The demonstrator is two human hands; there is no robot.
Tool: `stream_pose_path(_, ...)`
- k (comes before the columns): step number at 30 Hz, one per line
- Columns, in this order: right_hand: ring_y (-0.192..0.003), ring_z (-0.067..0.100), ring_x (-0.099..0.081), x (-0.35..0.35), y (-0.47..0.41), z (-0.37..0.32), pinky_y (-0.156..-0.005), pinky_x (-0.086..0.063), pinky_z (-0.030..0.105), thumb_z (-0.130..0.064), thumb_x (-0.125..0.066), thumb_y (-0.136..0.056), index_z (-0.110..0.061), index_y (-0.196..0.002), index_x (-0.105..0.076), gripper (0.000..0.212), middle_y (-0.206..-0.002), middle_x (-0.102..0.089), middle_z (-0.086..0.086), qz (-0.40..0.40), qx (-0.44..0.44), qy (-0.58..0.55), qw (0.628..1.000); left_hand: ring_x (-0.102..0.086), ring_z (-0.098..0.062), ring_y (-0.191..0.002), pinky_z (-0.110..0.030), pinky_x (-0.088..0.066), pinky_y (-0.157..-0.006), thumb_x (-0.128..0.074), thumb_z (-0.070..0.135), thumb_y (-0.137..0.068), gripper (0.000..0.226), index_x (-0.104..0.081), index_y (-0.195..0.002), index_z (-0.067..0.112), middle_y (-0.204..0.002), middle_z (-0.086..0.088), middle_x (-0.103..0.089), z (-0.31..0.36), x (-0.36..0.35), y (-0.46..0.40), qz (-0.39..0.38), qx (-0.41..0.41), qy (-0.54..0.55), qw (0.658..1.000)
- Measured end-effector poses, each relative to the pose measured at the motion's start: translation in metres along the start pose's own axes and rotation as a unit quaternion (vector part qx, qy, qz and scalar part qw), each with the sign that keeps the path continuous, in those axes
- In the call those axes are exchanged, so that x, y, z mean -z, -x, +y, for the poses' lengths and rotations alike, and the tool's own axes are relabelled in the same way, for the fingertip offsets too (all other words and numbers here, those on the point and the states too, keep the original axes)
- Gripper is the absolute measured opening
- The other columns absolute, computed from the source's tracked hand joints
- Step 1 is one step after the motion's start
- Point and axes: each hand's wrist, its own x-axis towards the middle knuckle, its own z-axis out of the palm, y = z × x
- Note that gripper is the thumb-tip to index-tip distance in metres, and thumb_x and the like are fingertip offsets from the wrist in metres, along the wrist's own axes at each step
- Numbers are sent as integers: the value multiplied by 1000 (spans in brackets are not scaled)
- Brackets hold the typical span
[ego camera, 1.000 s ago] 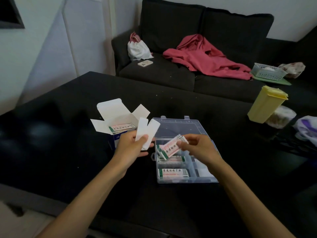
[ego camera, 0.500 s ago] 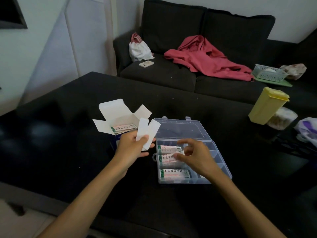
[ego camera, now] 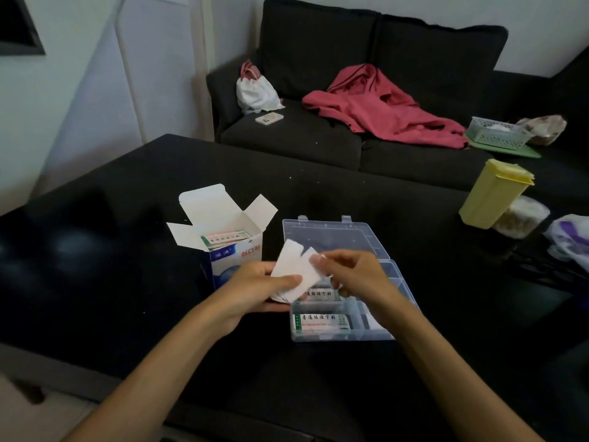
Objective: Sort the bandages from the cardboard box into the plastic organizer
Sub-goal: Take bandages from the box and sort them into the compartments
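Note:
A white and blue cardboard box [ego camera: 234, 253] stands open on the black table, with bandage packets [ego camera: 224, 239] showing inside. To its right lies a clear plastic organizer [ego camera: 376, 250] with its lid folded back and bandages [ego camera: 322, 323] in its left compartments. My left hand [ego camera: 255, 291] holds a small fan of white bandage strips [ego camera: 294, 272] in front of the box. My right hand [ego camera: 353, 275] pinches the top right strip of that fan, over the organizer's left side.
A yellow lidded container [ego camera: 494, 193] and a clear jar [ego camera: 521, 216] stand at the table's right. Behind the table is a dark sofa [ego camera: 318, 132] with a red garment [ego camera: 379, 106], a white bag [ego camera: 256, 92] and a mesh basket [ego camera: 497, 132].
My right hand put a bandage into the organizer's left compartment, then rose to the strips in my left hand. My left hand shifted slightly right, away from the box.

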Motion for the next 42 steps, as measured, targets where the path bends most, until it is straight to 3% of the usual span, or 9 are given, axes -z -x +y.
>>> stream_pose_path(9, -79, 10, -69, 5, 0, 4, -61, -53, 17, -13, -68, -83, -21, -90, -69, 10, -94, -69, -1, -21, -6, -71, 997, -71, -8, -71, -26, -58, -61, -49, 27, -97, 13, -61, -95, 22, -73, 4, -74, 2, -7, 2, -43, 17, 24, 999)
stream_pose_path(15, -84, 11, -69, 4, 2, 2, -65, -53, 15, -12, -69, -81, -17, -94, -69, 13, -97, -70, 2, -24, 27, -122, 992, -71, -20, -92, -35, -58, -74, -33, 45, -98, 28, -56, -106, 30, -99, -6, -74, 2, -2, 3, -104, 46, 109, 988)
stream_pose_path(20, -91, 11, -68, 2, 1, 3, -68, -53, 17, -14, -69, -82, -13, -101, -70, 20, -99, -71, 1, -24, 50, -132, 990, -68, -20, -94, -29, -59, -67, -59, 33, -86, 31, -65, -112, 19, -108, -12, -70, 4, 0, 4, -119, 77, 205, 968)
stream_pose_path(23, -89, 10, -68, 3, 1, 3, -67, -53, 17, -12, -67, -82, -17, -95, -72, 14, -97, -72, -2, -17, 62, -120, 991, -65, -12, -77, -20, -54, -56, -67, 20, -79, 29, -72, -107, 19, -96, -9, -69, 6, -2, 4, -87, 63, 236, 966)
stream_pose_path(25, -87, 9, -69, 4, 0, 3, -66, -53, 17, -9, -61, -87, -21, -97, -71, 19, -101, -71, 1, -21, 50, -134, 990, -65, -11, -78, -17, -54, -55, -68, 14, -80, 27, -72, -105, 23, -98, -5, -69, 7, -1, 4, -50, 24, 203, 978)
stream_pose_path(29, -81, 18, -69, 9, 1, -2, -63, -55, 22, -27, -48, -96, -17, -116, -58, 24, -103, -66, 9, -71, -44, -231, 969, -67, -1, -79, -14, -52, -58, -67, 9, -83, 31, -66, -109, 26, -100, 6, -66, 1, -3, 3, 38, -139, -47, 988)
stream_pose_path(33, -79, 12, -69, 3, 2, 1, -65, -54, 20, -25, -62, -88, -20, -113, -58, 26, -98, -68, 4, -100, -13, -107, 989, -67, -4, -83, -17, -55, -61, -73, 11, -78, 44, -62, -117, 28, -102, 6, -66, -4, -4, 1, 78, -203, -124, 968)
stream_pose_path(36, -72, 6, -67, 0, 2, 4, -65, -55, 19, -15, -67, -84, -28, -100, -57, 24, -89, -69, -3, -66, 52, -71, 994, -67, -9, -88, -21, -56, -64, -76, 15, -77, 54, -55, -123, 35, -102, 4, -66, -4, 0, -2, 85, -188, -112, 972)
stream_pose_path(42, -73, 4, -66, 0, -1, 4, -59, -50, 15, -18, -64, -86, -22, -94, -59, 10, -88, -70, -3, -14, 105, -81, 991, -68, -11, -90, -26, -56, -76, -46, 31, -97, 18, -60, -104, 23, -100, -1, -69, 2, -6, -7, 16, -92, 64, 994)
